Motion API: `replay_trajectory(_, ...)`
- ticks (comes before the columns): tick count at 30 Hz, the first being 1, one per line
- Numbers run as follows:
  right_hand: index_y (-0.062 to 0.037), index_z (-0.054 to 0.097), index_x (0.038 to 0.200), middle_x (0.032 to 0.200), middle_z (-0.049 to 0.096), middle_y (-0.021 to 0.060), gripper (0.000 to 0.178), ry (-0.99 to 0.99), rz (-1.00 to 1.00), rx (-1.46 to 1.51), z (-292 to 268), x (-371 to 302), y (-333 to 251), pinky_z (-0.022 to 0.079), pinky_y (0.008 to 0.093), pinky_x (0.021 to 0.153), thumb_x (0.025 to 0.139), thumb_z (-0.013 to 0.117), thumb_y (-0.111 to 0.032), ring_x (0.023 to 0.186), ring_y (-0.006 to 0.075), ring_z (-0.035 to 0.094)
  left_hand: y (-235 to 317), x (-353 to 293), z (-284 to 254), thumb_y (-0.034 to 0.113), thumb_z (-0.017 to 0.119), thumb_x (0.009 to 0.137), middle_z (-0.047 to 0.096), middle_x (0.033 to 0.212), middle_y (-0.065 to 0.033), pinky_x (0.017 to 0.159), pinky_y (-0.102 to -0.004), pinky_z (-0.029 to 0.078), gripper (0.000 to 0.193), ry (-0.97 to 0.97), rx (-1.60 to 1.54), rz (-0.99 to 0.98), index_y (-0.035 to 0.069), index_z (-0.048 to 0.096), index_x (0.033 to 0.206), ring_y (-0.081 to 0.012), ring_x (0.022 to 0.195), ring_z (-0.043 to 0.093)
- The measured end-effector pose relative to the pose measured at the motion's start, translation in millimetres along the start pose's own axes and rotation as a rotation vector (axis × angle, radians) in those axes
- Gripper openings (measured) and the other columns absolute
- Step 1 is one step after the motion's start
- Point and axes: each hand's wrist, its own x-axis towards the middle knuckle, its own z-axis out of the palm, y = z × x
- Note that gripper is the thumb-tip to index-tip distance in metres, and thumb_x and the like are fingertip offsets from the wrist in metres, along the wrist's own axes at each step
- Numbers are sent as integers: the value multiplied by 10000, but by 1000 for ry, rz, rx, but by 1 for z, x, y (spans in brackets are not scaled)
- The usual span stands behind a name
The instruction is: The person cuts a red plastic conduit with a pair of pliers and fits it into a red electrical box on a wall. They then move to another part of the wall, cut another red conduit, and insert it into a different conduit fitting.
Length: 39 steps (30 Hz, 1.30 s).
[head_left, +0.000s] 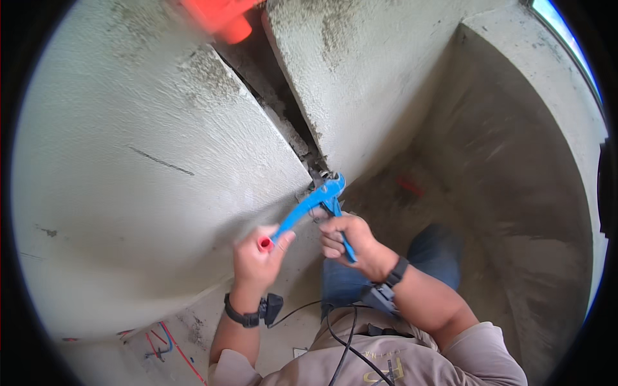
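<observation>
A blue pipe cutter (327, 190) is held in front of me, its two handles spread apart and its head pointing up towards the wall. My right hand (355, 243) is closed round the handle on the right. My left hand (253, 258) is closed on a short red pipe (265, 243), whose open end shows beside the thumb. The end of the cutter's left handle meets that hand, its tip partly hidden by the fingers. Whether anything sits between the jaws, I cannot tell.
A chased slot (283, 96) runs down the plastered wall (161, 141), with an orange-red box (222, 16) at its top. To the right stands a curved concrete wall (521, 154). Red conduits (183, 354) and a blue tool-like piece (168, 338) are at lower left. Black cables (341, 341) cross my shirt.
</observation>
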Motion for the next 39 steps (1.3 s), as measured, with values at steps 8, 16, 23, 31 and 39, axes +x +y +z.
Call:
replay_trajectory(8,-9,617,1153,707,546,6,370,322,-240,-674,23,-178,-62,346,262,446,787,664,14,494,108,467,27,-48,-1,198,697,921,571,741,-21,601,-252,464,289,-206,-607,25,-4,608,1107,-111,610,522)
replay_trajectory(16,46,550,1119,529,441,6,382,436,-951,-746,12,-343,-110,327,266,381,746,618,0,362,129,389,129,21,-14,146,517,1019,612,1106,-107,925,-324,466,238,-49,-708,449,-17,521,1192,-161,999,573)
replay_trajectory(23,-40,486,898,501,401,-5,203,509,-948,-636,-48,-357,-89,326,269,383,771,638,-87,363,122,362,176,63,-23,172,591,1001,659,999,-80,876,-292,497,288,123,-647,486,-31,534,1197,-134,914,612)
replay_trajectory(31,-8,521,1010,520,410,-8,304,500,-893,-531,-91,-357,-88,338,272,392,748,655,-83,370,122,371,170,98,-11,168,628,981,654,1032,-96,870,-296,508,293,224,-539,393,-23,547,1188,-160,903,624)
replay_trajectory(39,32,539,1147,522,416,-10,419,515,-799,-566,-116,-353,-92,340,268,399,750,645,-52,380,120,378,169,101,2,177,632,980,655,1051,-113,882,-289,508,322,287,-550,397,-37,539,1201,-165,929,628)
